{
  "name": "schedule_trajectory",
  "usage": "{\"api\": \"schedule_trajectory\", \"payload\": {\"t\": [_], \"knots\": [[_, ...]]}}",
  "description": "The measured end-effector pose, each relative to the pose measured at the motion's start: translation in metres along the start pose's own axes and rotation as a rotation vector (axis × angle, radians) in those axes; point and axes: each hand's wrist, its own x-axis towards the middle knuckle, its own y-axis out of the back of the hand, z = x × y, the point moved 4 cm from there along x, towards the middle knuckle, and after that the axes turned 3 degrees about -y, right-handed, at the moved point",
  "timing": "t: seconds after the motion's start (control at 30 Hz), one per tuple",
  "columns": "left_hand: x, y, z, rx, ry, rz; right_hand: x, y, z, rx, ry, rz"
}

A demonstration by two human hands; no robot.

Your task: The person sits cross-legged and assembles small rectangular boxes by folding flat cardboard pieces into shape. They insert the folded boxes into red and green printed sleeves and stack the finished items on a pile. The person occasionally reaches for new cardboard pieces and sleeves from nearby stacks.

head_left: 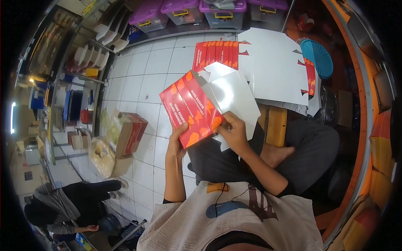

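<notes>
A partly folded red paper food box with orange shapes and a shiny white inside is held in front of my lap. Its white flaps stand open toward the right and far side. My left hand grips the lower left edge, thumb on the red face and fingers mostly hidden beneath. At the near right corner, my right hand is closed on the fold between the red side and the white panel. Just beyond the box lie flat, unfolded cartons, white side up, with red printed ends showing.
Purple-lidded clear bins line the far side. A blue round lid lies right of the flat cartons. On the tiled floor at left stands an opened red-and-brown carton beside a plastic-wrapped bundle. Another person is at lower left, near shelving.
</notes>
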Motion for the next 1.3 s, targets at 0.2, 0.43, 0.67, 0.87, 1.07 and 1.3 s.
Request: {"api": "schedule_trajectory", "payload": {"t": [0.2, 0.43, 0.67, 0.87, 1.07, 1.3], "knots": [[-0.004, -0.002, 0.001, -0.200, 0.001, -0.005, -0.002, 0.020, -0.023, -0.085, 0.156, -0.141], [-0.003, -0.016, -0.001, -0.245, 0.011, 0.006, 0.006, 0.021, 0.004, -0.219, 0.149, -0.210], [-0.003, -0.014, -0.004, -0.264, -0.011, 0.005, 0.005, 0.012, 0.003, -0.176, 0.085, -0.230], [0.001, -0.013, -0.010, -0.238, -0.007, -0.046, 0.002, 0.017, 0.027, -0.131, -0.011, -0.198], [-0.003, -0.011, -0.006, -0.225, 0.033, -0.068, 0.003, 0.027, 0.010, -0.090, -0.008, -0.359], [0.011, 0.012, 0.022, -0.304, -0.200, -0.042, 0.035, 0.214, 0.017, -0.484, 0.149, 0.748]]}}
